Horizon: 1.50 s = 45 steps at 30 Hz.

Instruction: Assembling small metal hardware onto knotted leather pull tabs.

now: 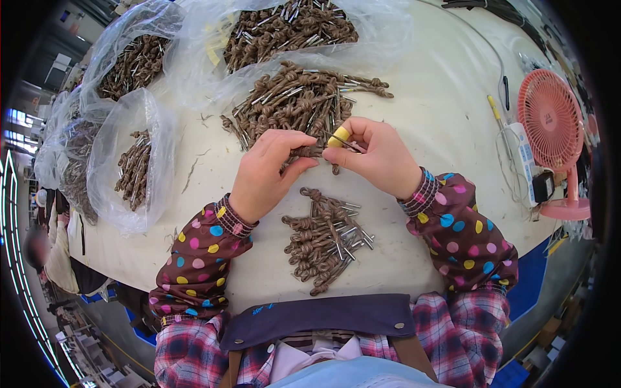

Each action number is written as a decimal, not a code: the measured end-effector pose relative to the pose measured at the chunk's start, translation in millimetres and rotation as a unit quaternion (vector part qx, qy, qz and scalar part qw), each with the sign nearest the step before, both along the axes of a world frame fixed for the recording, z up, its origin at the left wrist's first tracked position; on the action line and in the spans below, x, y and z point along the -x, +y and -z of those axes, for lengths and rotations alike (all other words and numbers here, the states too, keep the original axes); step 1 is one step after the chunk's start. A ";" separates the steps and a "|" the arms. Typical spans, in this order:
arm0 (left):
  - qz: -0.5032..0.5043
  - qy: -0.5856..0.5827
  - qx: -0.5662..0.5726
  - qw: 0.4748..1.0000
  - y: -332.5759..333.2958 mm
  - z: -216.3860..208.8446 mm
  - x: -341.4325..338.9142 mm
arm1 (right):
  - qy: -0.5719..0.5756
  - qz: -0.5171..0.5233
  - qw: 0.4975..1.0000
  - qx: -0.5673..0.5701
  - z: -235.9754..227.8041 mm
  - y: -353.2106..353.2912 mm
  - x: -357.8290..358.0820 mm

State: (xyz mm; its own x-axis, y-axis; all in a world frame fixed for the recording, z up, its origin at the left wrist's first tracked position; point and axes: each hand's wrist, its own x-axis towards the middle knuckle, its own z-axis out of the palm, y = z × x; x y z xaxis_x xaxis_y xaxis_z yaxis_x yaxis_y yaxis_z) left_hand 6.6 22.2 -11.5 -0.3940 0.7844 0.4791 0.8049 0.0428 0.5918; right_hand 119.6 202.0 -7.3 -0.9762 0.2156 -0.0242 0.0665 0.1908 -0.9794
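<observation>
My left hand (273,169) pinches a brown knotted cord (306,152) between thumb and fingers. Facing it, my right hand (375,155) is closed on a thin dark metal tool (348,143) whose exact kind I cannot make out; its tip is by the cord. Yellow tape (338,136) wraps a finger of that hand. Just beyond both hands lies a heap of brown knotted cords (291,103) with silvery tips. Nearer to me, below my hands, is a smaller pile of similar cords (323,239).
Clear plastic bags with more cords stand at the back (291,32) and left (132,171). On the right are a pink fan (551,119), a white power strip (522,161) and a yellow-handled tool (495,108). Part of another person (61,252) shows beyond the table's left edge.
</observation>
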 end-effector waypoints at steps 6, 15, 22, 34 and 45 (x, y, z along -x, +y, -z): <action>-0.007 0.057 -0.019 0.998 4.5 -0.8 -2.8 | 0.054 0.050 0.995 -0.062 10.5 -7.9 -1.6; -0.013 -0.249 0.053 0.967 -1.4 5.1 -1.3 | 0.091 0.031 0.981 -0.171 1.7 -9.1 -5.7; -0.020 -0.304 0.045 0.951 0.2 5.5 -0.2 | 0.173 0.065 0.937 -0.297 2.8 -5.7 -4.6; -0.022 -0.262 0.050 0.963 2.9 10.6 -3.3 | 0.170 0.037 0.857 -0.485 2.5 -6.7 -5.3; -0.027 -0.251 0.044 0.967 2.4 10.1 -6.2 | 0.191 0.013 0.840 -0.508 4.2 -9.1 -4.7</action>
